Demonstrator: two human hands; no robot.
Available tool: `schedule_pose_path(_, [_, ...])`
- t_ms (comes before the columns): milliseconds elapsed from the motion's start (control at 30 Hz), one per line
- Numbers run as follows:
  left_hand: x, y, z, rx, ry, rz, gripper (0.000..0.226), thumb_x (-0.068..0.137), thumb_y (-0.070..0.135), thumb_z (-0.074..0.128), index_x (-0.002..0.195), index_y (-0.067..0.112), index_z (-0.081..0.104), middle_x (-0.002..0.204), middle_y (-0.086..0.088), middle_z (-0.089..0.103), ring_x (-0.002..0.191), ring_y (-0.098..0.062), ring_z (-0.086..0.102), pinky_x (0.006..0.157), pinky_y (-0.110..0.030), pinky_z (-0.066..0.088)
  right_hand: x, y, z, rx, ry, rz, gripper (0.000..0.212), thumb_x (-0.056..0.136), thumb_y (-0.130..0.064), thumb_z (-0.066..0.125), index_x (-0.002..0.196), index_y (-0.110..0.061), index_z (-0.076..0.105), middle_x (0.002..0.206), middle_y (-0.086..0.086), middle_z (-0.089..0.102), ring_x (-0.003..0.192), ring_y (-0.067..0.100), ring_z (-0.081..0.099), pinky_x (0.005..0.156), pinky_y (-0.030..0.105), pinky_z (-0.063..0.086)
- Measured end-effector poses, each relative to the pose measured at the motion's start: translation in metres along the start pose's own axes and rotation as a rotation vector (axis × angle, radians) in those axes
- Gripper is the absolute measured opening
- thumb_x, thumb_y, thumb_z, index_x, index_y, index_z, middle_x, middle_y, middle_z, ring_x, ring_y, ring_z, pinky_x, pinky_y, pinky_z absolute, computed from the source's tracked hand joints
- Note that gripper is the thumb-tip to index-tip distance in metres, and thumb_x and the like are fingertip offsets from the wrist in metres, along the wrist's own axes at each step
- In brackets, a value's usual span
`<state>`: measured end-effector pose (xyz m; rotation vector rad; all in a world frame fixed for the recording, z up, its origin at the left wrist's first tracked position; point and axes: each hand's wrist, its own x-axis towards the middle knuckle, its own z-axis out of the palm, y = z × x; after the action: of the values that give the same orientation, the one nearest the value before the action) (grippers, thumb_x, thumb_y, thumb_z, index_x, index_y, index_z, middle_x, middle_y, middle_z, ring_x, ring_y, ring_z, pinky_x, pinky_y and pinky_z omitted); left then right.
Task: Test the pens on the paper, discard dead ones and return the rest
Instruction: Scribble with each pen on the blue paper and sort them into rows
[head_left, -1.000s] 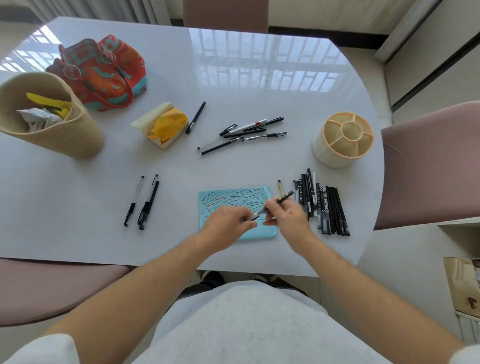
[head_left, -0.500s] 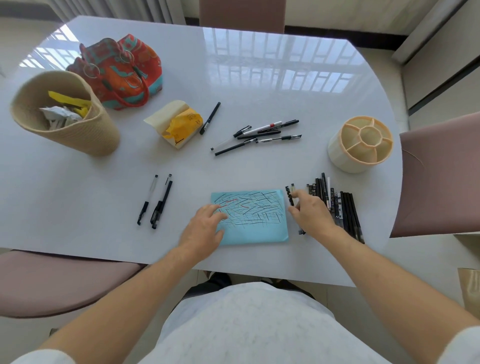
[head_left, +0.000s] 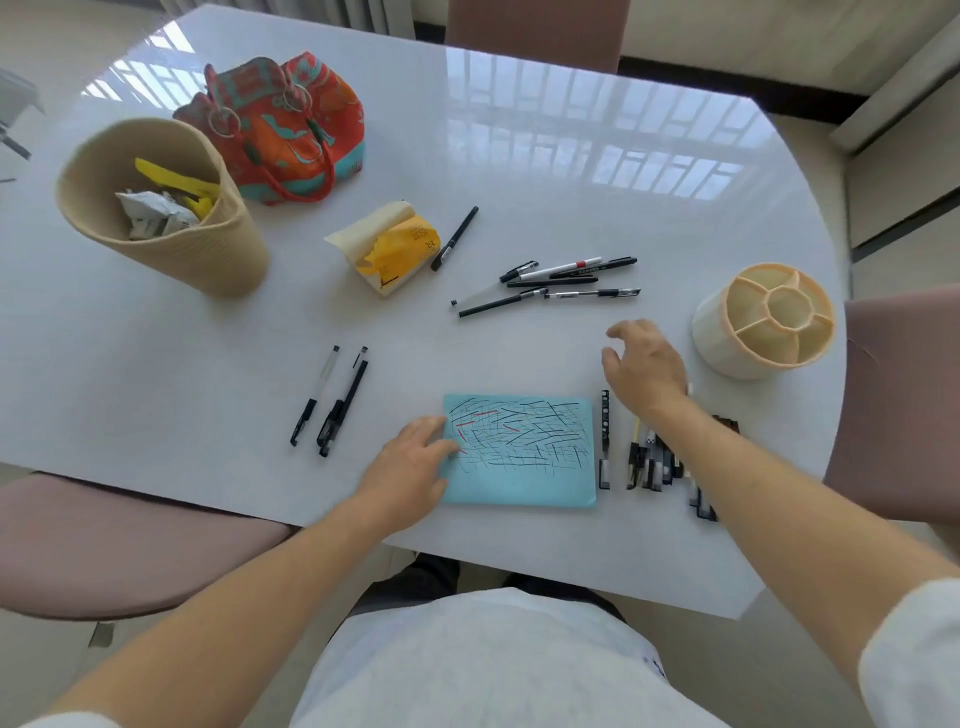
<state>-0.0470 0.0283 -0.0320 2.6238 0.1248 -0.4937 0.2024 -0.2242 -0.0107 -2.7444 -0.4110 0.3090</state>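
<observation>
Both hands are empty: left hand (head_left: 410, 470) lies flat on the paper (head_left: 524, 457), right hand (head_left: 644, 369), fingers loosely spread, reaches far toward the pen cluster (head_left: 550, 286), likely choosing one to test.

We count one blue paper (head_left: 519, 452), one divided pen holder (head_left: 763, 319), one woven bin (head_left: 161, 208), one handbag (head_left: 280, 124), two hands.

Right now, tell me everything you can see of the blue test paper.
The blue paper is a light blue, roughly rectangular sheet lying flat near the table's front edge. Its upper part is covered with crossing black test strokes and a few short red ones; the lower strip is bare. The left hand rests with its fingertips on the paper's left edge. A black pen lies just off its right edge; contact between them is unclear.
</observation>
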Motion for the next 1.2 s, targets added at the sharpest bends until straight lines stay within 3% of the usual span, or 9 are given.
schedule_pose_path(167, [0.000, -0.005, -0.001, -0.037, -0.035, -0.005, 0.052, 0.086, 0.026, 0.060, 0.137, 0.029, 0.051, 0.157, 0.001, 0.025, 0.147, -0.017, 0.019, 0.115, -0.041, 0.033, 0.073, -0.026, 0.003, -0.229, -0.107, -0.059, 0.041, 0.091, -0.002, 0.047, 0.128, -0.014, 0.060, 0.128, 0.009, 0.058, 0.118, 0.036, 0.054, 0.083, 0.039, 0.048])
schedule_pose_path(433, [-0.001, -0.008, -0.004, -0.055, -0.067, -0.010, 0.053, 0.086, 0.024, 0.057, 0.138, 0.030, 0.050, 0.159, 0.003, 0.022, 0.147, -0.016, 0.016, 0.115, -0.043, 0.031, 0.070, -0.028, 0.015, -0.444, -0.224, -0.191, 0.031, 0.088, 0.002, 0.045, 0.115, -0.011, 0.055, 0.112, 0.014, 0.057, 0.092, 0.037, 0.064, 0.068, 0.037, 0.046])
schedule_pose_path(567, [0.003, -0.007, -0.008, -0.142, -0.087, -0.046, 0.041, 0.088, 0.024, 0.059, 0.129, 0.031, 0.060, 0.157, 0.005, 0.027, 0.146, -0.014, 0.018, 0.118, -0.041, 0.027, 0.022, -0.021, 0.009, -0.123, -0.127, -0.164, 0.031, 0.086, -0.009, 0.058, 0.116, -0.013, 0.060, 0.101, 0.004, 0.059, 0.077, 0.032, 0.061, 0.067, 0.035, 0.044])
schedule_pose_path(667, [0.012, -0.001, -0.016, -0.257, -0.055, -0.106, 0.028, 0.093, 0.026, 0.061, 0.120, 0.030, 0.064, 0.148, 0.005, 0.040, 0.141, -0.013, 0.026, 0.118, -0.033, 0.024, -0.018, -0.019, 0.000, 0.138, -0.050, -0.092, 0.012, 0.083, -0.011, 0.065, 0.094, -0.014, 0.063, 0.086, -0.001, 0.056, 0.071, 0.022, 0.054, 0.065, 0.032, 0.042])
schedule_pose_path(767, [0.023, 0.014, -0.025, -0.310, 0.011, -0.141, 0.024, 0.093, 0.024, 0.063, 0.116, 0.030, 0.065, 0.133, 0.008, 0.053, 0.131, -0.012, 0.039, 0.113, -0.028, 0.029, -0.058, -0.022, -0.008, 0.425, -0.036, 0.046, 0.013, 0.081, -0.007, 0.068, 0.082, -0.018, 0.062, 0.080, 0.000, 0.062, 0.070, 0.013, 0.058, 0.064, 0.023, 0.045])
schedule_pose_path(933, [0.036, 0.058, -0.035, -0.451, 0.016, -0.098, 0.023, 0.095, 0.028, 0.061, 0.117, 0.033, 0.066, 0.112, 0.024, 0.058, 0.111, 0.001, 0.055, 0.101, -0.027, 0.043, -0.104, -0.030, -0.017, 0.664, 0.029, 0.162, 0.013, 0.083, -0.013, 0.072, 0.078, -0.025, 0.069, 0.071, -0.002, 0.072, 0.068, 0.012, 0.071, 0.066, 0.024, 0.055])
schedule_pose_path(1033, [0.038, 0.085, -0.037, -0.582, -0.019, -0.071, 0.027, 0.095, 0.032, 0.060, 0.122, 0.037, 0.062, 0.113, 0.027, 0.061, 0.099, 0.009, 0.058, 0.093, -0.026, 0.050, -0.124, -0.037, -0.026, 0.885, 0.085, 0.178, 0.008, 0.085, -0.019, 0.069, 0.081, -0.025, 0.072, 0.072, 0.000, 0.074, 0.067, 0.018, 0.074, 0.065, 0.032, 0.060])
schedule_pose_path(1133, [0.038, 0.105, -0.038, -0.669, -0.041, -0.007, 0.029, 0.095, 0.035, 0.060, 0.122, 0.044, 0.059, 0.114, 0.022, 0.064, 0.094, 0.002, 0.064, 0.086, -0.024, 0.052, -0.138, -0.041, -0.033, 1.004, 0.107, 0.172, 0.007, 0.083, -0.025, 0.067, 0.083, -0.022, 0.073, 0.073, 0.003, 0.073, 0.068, 0.022, 0.074, 0.066, 0.039, 0.061])
schedule_pose_path(1200, [0.037, 0.113, -0.038, -0.682, -0.074, 0.045, 0.024, 0.095, 0.034, 0.059, 0.116, 0.045, 0.061, 0.101, 0.015, 0.070, 0.086, -0.003, 0.068, 0.080, -0.020, 0.052, -0.147, -0.045, -0.034, 1.135, 0.053, 0.184, 0.006, 0.083, -0.020, 0.067, 0.081, -0.021, 0.073, 0.072, 0.005, 0.072, 0.066, 0.021, 0.072, 0.066, 0.035, 0.060])
